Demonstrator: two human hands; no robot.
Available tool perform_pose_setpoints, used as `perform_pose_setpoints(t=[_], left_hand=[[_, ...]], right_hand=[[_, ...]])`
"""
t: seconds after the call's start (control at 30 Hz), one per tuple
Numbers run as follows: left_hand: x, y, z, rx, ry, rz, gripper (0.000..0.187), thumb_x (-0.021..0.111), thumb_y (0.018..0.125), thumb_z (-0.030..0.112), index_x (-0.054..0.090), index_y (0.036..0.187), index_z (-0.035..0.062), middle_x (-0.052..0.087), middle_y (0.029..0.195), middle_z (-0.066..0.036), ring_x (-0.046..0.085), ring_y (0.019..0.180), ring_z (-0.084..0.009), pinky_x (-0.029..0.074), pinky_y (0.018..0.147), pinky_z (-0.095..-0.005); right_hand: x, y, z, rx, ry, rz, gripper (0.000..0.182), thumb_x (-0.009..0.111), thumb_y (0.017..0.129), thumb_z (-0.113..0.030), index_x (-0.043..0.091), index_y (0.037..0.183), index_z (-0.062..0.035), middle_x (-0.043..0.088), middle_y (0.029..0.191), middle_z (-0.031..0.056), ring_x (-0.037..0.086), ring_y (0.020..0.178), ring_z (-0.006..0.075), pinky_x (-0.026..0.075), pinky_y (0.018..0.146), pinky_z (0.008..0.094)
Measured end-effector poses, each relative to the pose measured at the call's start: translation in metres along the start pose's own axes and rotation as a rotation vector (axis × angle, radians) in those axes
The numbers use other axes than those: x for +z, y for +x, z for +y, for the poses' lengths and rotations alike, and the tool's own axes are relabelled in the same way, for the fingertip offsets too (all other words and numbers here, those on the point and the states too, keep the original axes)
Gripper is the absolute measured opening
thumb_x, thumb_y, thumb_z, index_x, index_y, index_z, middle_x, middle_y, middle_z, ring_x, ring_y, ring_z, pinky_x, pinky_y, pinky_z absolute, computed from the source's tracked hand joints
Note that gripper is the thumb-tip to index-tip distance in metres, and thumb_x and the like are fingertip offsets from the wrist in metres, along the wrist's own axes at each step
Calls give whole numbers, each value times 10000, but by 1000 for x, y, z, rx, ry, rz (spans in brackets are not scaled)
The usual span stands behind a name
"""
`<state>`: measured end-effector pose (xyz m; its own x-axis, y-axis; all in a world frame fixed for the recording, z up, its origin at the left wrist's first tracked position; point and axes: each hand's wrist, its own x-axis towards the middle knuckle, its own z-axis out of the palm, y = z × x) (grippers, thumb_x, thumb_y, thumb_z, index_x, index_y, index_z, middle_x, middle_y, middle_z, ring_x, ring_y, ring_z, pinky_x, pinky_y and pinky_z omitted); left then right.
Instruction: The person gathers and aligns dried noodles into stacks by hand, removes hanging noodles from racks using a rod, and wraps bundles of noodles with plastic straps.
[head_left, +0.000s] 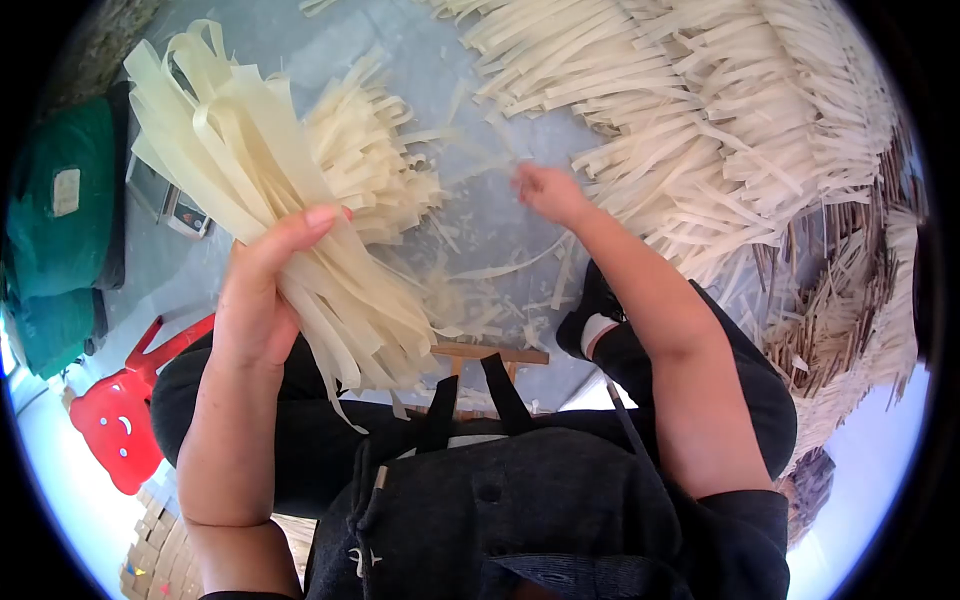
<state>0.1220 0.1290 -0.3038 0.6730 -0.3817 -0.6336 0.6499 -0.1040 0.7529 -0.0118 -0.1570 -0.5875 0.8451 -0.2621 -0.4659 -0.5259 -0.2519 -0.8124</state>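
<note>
A thick bundle of pale, flat, cream-coloured strips is in my left hand, whose thumb presses over its middle. Looped ends stick up at the top left, and loose ends hang over my lap. My right hand is above the grey floor, left of a large heap of similar strips. Its fingers look curled but are smeared by motion, and a faint blurred strip shows beside them. Behind the held bundle lies a smaller pile of strips.
Scraps of strip litter the grey floor. To the left are a green bag, a small device like a scale and a red bear-faced chair back. Brown stalks border the heap at the right. A wooden bar is between my knees.
</note>
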Motion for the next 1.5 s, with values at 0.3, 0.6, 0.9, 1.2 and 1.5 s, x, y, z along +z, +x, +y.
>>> perform_pose_setpoints(t=[0.3,0.6,0.9,1.2,1.5], left_hand=[[4,-6,-9,-21,-6,3,372,677,806,184,580,1100,-22,635,982,-109,600,937,-207,472,861,-338],[6,0,-12,-50,-88,-88,408,727,778,177,579,1112,-5,628,1001,-106,606,934,-221,486,857,-361],[46,-7,-26,-15,-284,-392,410,723,825,221,571,1144,12,622,1047,-109,616,953,-217,505,847,-366],[79,-26,-23,134,-165,-460,376,728,815,212,598,1102,6,634,1021,-114,626,927,-204,526,784,-351],[92,-34,-16,281,-123,-537,467,717,837,243,551,1209,13,612,1123,-128,616,1000,-204,522,800,-333]], right_hand=[[50,-92,50,-271,-1001,-181,246,571,823,-186,564,1040,-71,600,988,168,592,950,399,488,793,461],[-83,-69,-79,-122,-712,-228,298,544,896,-325,563,1033,-61,638,840,157,611,800,356,482,733,450],[-1,-165,-253,-266,-57,34,717,480,929,-536,368,1390,1,588,1136,246,609,991,316,464,889,352],[-17,-222,-288,-325,-615,163,641,490,913,-470,438,1275,55,579,1093,268,583,979,431,486,833,437],[-23,-201,-276,-512,-475,357,752,806,717,-279,432,1310,-7,560,1189,145,550,1112,256,449,935,351]])
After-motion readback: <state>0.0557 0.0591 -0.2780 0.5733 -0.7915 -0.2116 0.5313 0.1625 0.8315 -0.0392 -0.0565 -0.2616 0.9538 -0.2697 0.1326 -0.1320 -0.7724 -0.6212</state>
